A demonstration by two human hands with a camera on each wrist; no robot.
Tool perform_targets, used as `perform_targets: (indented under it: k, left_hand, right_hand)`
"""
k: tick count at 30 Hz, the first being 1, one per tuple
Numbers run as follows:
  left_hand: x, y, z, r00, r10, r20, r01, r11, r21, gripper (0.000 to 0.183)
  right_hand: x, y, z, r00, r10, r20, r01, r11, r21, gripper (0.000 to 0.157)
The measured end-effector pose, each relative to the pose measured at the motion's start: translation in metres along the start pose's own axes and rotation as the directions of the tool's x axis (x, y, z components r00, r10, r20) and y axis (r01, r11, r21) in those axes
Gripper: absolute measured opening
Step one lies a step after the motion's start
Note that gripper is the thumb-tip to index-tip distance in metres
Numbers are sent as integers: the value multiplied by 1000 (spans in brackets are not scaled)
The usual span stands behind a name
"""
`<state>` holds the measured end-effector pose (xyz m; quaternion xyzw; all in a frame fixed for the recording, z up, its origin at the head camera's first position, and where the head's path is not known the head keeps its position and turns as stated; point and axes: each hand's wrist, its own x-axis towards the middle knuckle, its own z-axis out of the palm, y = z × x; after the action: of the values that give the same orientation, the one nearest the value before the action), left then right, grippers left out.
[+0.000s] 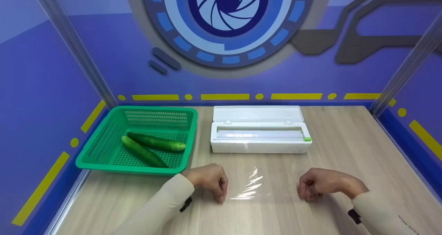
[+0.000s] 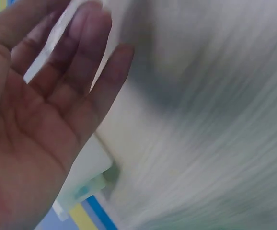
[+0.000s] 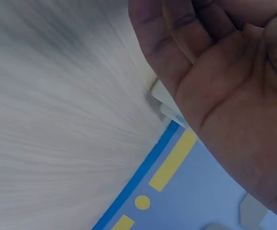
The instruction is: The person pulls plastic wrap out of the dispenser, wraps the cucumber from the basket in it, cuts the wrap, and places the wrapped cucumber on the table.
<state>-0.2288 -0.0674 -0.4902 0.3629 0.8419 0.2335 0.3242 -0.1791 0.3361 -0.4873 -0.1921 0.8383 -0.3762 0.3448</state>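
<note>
Sheet of clear cling film: lies between your two hands at the near middle, on or just above the surface; contact cannot be told. Left hand: fingers curled, apparently pinching the film's near left corner. Right hand: likewise curled, apparently pinching the near right corner. Neither wrist view shows the pinch clearly.

Handling, judged: almost weightless, limp, stretchy; likely to cling to itself, your skin and the surface, and to tear if you pull unevenly. Hold it by the corners with even tension; the middle offers you no firm grip.

Cling film dispenser: just beyond the film, lid tipped back, roll exposed, green slider at the right end. The film seems to reach its near face; you cannot trace the join for certain.

Green plastic basket: left, holding two cucumbers. Its near right corner sits beside your left wrist and limits room to swing left. The far panel stands close behind the dispenser.
</note>
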Motion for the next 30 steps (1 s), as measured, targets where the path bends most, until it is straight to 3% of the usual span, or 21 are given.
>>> perform_targets:
  k: [7,13,23,30]
  left_hand:
    - [0,-6,10,998,-8,-69,8,1000,6,15]
    - [0,-8,14,987,-58,-152,53,998,-41,22]
    - [3,-7,21,971,-143,-192,144,990,-12,24]
    - [2,-6,21,979,-88,-181,106,990,92,24]
  right_hand:
    - [2,8,9,995,-10,-104,2,997,-75,12]
    - [2,11,10,986,-26,-165,13,997,-79,37]
    - [4,14,17,975,-122,-183,95,984,-153,21]
    - [3,16,23,961,-209,-178,175,966,-189,18]
